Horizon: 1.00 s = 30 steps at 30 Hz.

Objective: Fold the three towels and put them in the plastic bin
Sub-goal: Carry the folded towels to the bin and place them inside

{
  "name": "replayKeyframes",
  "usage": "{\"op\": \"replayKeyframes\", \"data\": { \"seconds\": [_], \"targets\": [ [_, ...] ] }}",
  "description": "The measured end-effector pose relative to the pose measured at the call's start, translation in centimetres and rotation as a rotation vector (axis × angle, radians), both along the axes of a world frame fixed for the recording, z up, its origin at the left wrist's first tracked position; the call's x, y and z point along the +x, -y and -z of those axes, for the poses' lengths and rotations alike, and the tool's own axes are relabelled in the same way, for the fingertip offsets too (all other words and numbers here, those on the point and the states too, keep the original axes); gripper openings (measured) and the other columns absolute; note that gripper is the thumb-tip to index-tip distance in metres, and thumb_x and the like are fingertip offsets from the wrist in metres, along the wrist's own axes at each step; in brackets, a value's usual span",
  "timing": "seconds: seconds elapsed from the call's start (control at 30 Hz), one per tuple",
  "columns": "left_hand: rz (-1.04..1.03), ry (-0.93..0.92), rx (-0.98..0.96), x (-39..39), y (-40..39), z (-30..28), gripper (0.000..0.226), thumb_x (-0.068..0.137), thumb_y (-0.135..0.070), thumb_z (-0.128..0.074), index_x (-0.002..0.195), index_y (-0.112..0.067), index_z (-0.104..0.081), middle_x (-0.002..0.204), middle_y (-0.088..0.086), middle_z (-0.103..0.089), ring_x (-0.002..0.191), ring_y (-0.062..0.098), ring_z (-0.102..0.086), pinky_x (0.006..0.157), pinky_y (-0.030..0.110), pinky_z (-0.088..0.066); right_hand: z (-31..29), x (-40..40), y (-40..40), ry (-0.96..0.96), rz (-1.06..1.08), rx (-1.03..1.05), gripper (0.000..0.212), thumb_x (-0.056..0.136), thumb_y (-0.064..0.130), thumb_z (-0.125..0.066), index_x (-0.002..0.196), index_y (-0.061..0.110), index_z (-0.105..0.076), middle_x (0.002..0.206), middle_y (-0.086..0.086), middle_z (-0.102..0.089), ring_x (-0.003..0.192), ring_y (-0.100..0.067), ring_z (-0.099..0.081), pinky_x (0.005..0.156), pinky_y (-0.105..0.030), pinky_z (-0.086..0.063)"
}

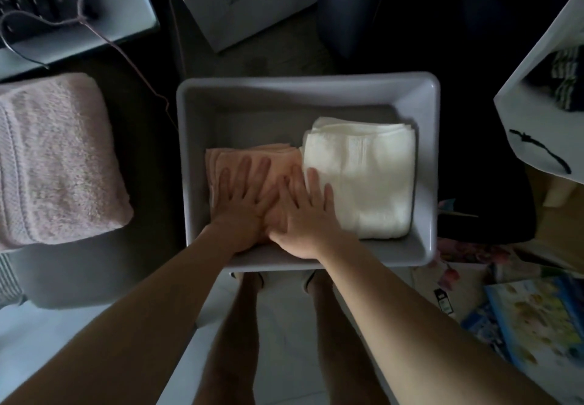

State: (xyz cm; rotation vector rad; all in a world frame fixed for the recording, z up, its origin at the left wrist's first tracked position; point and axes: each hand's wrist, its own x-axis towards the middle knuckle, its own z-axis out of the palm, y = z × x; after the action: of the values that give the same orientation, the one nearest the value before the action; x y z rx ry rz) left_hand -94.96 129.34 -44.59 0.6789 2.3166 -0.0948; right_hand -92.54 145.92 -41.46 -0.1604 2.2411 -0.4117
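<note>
Both hands are flat inside the grey plastic bin [308,88], fingers straight and spread, pressing down on the folded peach towel [252,155] that sits in the bin's left half. Left hand [241,202] lies squarely on the middle of that towel, palm down. Right hand [303,215] is just beside it, thumbs pretty much touching, and its outer fingers reach over onto the edge of the folded white towel [363,177], which fills the right side of the bin, snug against the peach one. So two towels are in, side by side, and the far strip of the bin floor is bare. The third one, a folded pale pink towel [53,158], is well off to the left, outside the bin, sitting on some grey surface I can't really make out in this dim light. Bare legs and feet show below the bin's near rim, and there's a colourful box [534,325] on the floor at lower right.
</note>
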Motion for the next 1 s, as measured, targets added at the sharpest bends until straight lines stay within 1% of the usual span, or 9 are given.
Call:
{"op": "replayKeyframes", "data": {
  "seconds": [0.17, 0.3, 0.5, 0.63, 0.73, 0.8, 0.87, 0.93, 1.0],
  "targets": [
    [-0.105, -0.002, 0.134, 0.2, 1.3, -2.3, 0.091, 0.083, -0.075, -0.010, 0.150, -0.021, 0.020, 0.155, 0.013, 0.030, 0.146, 0.033, 0.029, 0.116, 0.049, 0.023, -1.4, 0.5, -0.2, -0.188, 0.115, -0.032, 0.093, 0.089, 0.044, -0.052, 0.156, 0.022, 0.009, 0.163, -0.006, 0.022, 0.150, -0.031, 0.019, 0.120, -0.050, 0.004],
    [-0.043, -0.058, 0.020, 0.6, 1.7, -2.1, 0.082, 0.098, -0.048, -0.033, 0.154, -0.019, 0.019, 0.161, 0.023, 0.022, 0.149, 0.042, 0.020, 0.121, 0.054, 0.007, -1.1, 0.5, -0.7, -0.105, 0.065, 0.031, 0.102, 0.085, 0.040, -0.062, 0.157, 0.019, 0.008, 0.163, -0.004, 0.022, 0.149, -0.031, 0.020, 0.122, -0.054, -0.003],
    [-0.084, 0.008, -0.015, -0.3, 0.5, -2.6, 0.094, 0.094, -0.065, -0.035, 0.151, -0.021, 0.026, 0.159, 0.024, 0.028, 0.148, 0.043, 0.023, 0.121, 0.053, 0.008, -1.7, -1.3, -0.5, 0.021, 0.097, 0.006, 0.090, 0.091, 0.045, -0.051, 0.156, 0.022, 0.007, 0.164, -0.001, 0.021, 0.149, -0.029, 0.021, 0.121, -0.052, 0.001],
    [-0.459, 0.152, 0.247, -0.5, 0.7, -8.2, 0.077, 0.096, -0.037, -0.057, 0.159, -0.028, -0.013, 0.167, 0.006, -0.008, 0.147, 0.036, -0.026, 0.111, 0.049, -0.037, -5.2, -1.5, 0.6, 0.018, 0.292, -0.081, 0.077, 0.094, 0.038, -0.048, 0.156, 0.017, -0.007, 0.165, -0.010, -0.003, 0.151, -0.034, -0.003, 0.121, -0.053, -0.016],
    [-0.580, -0.130, 0.625, -0.7, 3.5, -14.6, 0.047, 0.091, -0.004, -0.061, 0.137, -0.012, -0.058, 0.149, 0.012, -0.047, 0.129, 0.033, -0.051, 0.102, 0.050, -0.048, -9.5, -2.2, 4.0, 0.041, 0.514, -0.253, 0.060, 0.096, 0.039, -0.048, 0.150, 0.018, -0.031, 0.155, -0.006, -0.035, 0.140, -0.028, -0.038, 0.110, -0.042, -0.038],
    [-0.711, -0.350, 0.726, -1.4, 7.1, -18.5, 0.033, 0.091, -0.005, -0.058, 0.122, -0.009, -0.067, 0.135, 0.010, -0.058, 0.124, 0.026, -0.055, 0.104, 0.042, -0.047, -12.2, -3.3, 7.0, 0.137, 0.652, -0.385, 0.042, 0.096, 0.038, -0.049, 0.136, 0.025, -0.047, 0.129, 0.006, -0.058, 0.123, -0.022, -0.054, 0.093, -0.031, -0.042],
    [-0.923, -0.536, 0.713, -2.3, 11.9, -21.2, 0.030, 0.091, -0.005, -0.057, 0.118, -0.009, -0.066, 0.127, 0.008, -0.061, 0.118, 0.024, -0.056, 0.100, 0.038, -0.047, -14.3, -4.8, 10.3, 0.204, 0.698, -0.497, 0.033, 0.095, 0.040, -0.050, 0.127, 0.031, -0.053, 0.110, 0.013, -0.063, 0.108, -0.014, -0.060, 0.083, -0.027, -0.041],
    [-1.128, -0.707, 0.602, -2.9, 17.9, -21.9, 0.034, 0.087, -0.007, -0.062, 0.120, -0.013, -0.063, 0.119, 0.008, -0.059, 0.111, 0.030, -0.056, 0.096, 0.046, -0.048, -15.6, -6.7, 13.9, 0.242, 0.697, -0.561, 0.046, 0.094, 0.043, -0.050, 0.138, 0.027, -0.049, 0.123, 0.008, -0.062, 0.105, -0.008, -0.057, 0.085, -0.026, -0.040],
    [-1.379, -0.650, 0.460, -3.4, 23.4, -21.1, 0.045, 0.086, -0.022, -0.069, 0.128, -0.020, -0.053, 0.118, 0.003, -0.052, 0.112, 0.032, -0.053, 0.095, 0.051, -0.047, -15.8, -8.5, 17.4, 0.252, 0.695, -0.569, 0.052, 0.093, 0.044, -0.051, 0.142, 0.026, -0.045, 0.128, 0.007, -0.059, 0.109, -0.009, -0.055, 0.089, -0.028, -0.043]
  ]
}}
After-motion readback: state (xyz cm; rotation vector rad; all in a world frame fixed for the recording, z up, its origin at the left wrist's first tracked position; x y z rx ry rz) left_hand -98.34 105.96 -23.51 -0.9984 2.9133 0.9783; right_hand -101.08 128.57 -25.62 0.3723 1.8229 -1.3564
